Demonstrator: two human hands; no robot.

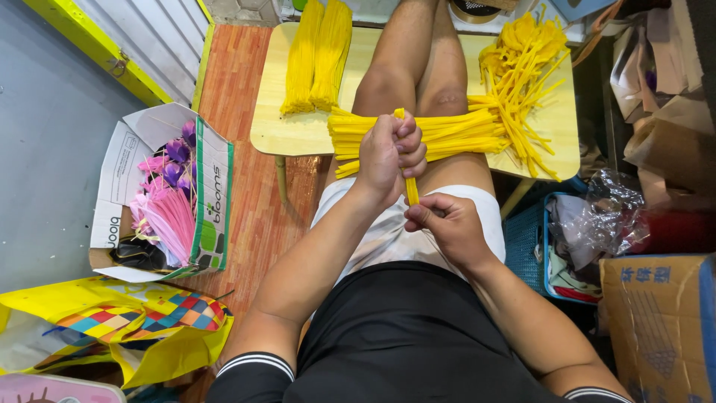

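A: Yellow strip [409, 186], thin, stands upright between both hands. Left hand [388, 153] is fisted around its upper part; a short tip pokes out above the knuckles.

B: Right hand [447, 224]?

A: Lower, resting on the lap, thumb and fingers pinching the strip's bottom end. The two hands are just beside each other, almost touching.

B: Where is the rest of the yellow material?

A: Bundle of strips [440, 134] lies crosswise over the person's thighs, directly behind the left fist. Its right end fans into a loose heap of strips [522, 82] on the worktop [276, 127], which is pale wood. Two neat long bunches [317, 56] lie side by side at the worktop's left part, running away from the camera.

B: Surroundings on the left?

A: Open cardboard box [212, 201] on the reddish floor, holding pink and purple flower pieces [168, 201]. Near it, toward the camera, a yellow bag [149, 351] with a checkered multicolour patch.

B: And on the right?

A: Brown cardboard box [656, 321] at the lower edge, crumpled clear plastic [604, 216] above it, a blue basket [526, 239] just beside the person's right thigh. Contents there too cluttered to sort out.
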